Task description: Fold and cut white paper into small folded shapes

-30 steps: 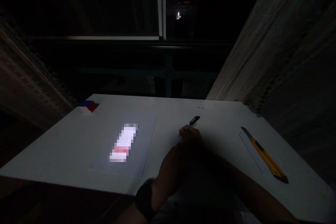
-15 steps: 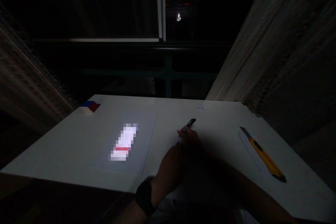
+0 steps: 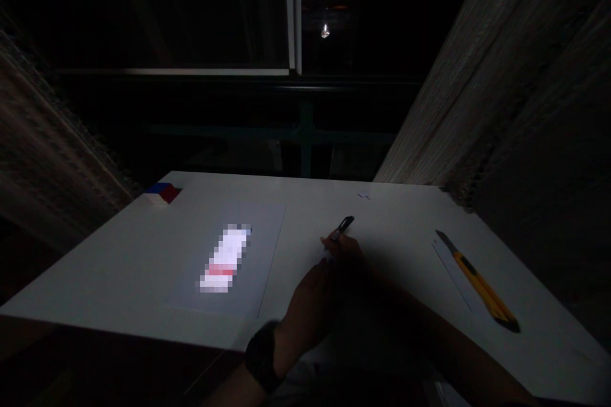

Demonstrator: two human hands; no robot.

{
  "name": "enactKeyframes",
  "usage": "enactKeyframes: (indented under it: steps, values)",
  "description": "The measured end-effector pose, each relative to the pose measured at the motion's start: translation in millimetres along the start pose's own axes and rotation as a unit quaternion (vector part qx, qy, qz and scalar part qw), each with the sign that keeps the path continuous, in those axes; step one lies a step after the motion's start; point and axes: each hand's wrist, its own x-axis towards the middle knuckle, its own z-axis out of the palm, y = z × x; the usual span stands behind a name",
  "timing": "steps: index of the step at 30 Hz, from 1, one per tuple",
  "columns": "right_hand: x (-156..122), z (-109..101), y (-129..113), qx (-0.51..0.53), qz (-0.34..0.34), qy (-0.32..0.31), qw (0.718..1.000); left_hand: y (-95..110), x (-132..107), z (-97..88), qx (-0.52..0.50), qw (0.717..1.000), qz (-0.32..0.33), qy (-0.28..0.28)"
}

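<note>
My right hand (image 3: 347, 252) is closed around a dark pen (image 3: 344, 224) with a clip, its clip end pointing up and away to the right. Close against it on the near side, my left hand (image 3: 311, 299) has its fingers drawn together low over the white table (image 3: 305, 197). A small pale patch shows at the left fingertips, too dim to make out. Shadow covers most of the fingers of both hands. Whatever lies under the pen's tip is hidden or too dark to see.
A lit, blurred-out phone screen (image 3: 224, 261) lies on a paper sheet (image 3: 267, 254). At the back left stands a blue, red and white cube (image 3: 162, 194). A yellow utility knife (image 3: 482, 286), blade out, rests at right beside a thin strip (image 3: 451, 273). Small scraps (image 3: 363, 195) lie at the back.
My right hand and the pen have shifted very slightly to the left. My left hand stays in nearly the same place, and the things on the table have not moved.
</note>
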Motion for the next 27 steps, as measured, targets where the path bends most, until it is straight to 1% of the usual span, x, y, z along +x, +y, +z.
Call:
enactKeyframes:
  steps: [5,10,16,19,22,27]
  values:
    - [-0.2,2.1,1.8,-0.007,-0.022,-0.007,1.0,-0.5,-0.2,0.2,0.0,1.0,0.0,-0.006]
    - [0.2,4.9,5.4,-0.01,-0.006,0.001,1.0,1.0,0.5,-2.7,-0.01,1.0,-0.008,-0.009]
    - [-0.5,3.2,5.1,-0.018,-0.021,-0.006,1.0,-1.2,-1.3,4.7,-0.017,0.999,-0.027,-0.007]
    - [-0.1,4.3,6.8,-0.027,-0.022,-0.004,0.999,-1.9,-1.7,4.8,-0.011,1.0,-0.012,-0.001]
    - [1.5,6.7,10.0,-0.035,-0.017,0.001,0.999,-0.6,0.0,1.1,-0.001,1.0,0.008,0.008]
    - [1.8,7.8,12.5,-0.036,-0.025,-0.001,0.999,2.3,3.0,-4.6,0.008,1.0,0.01,0.0]
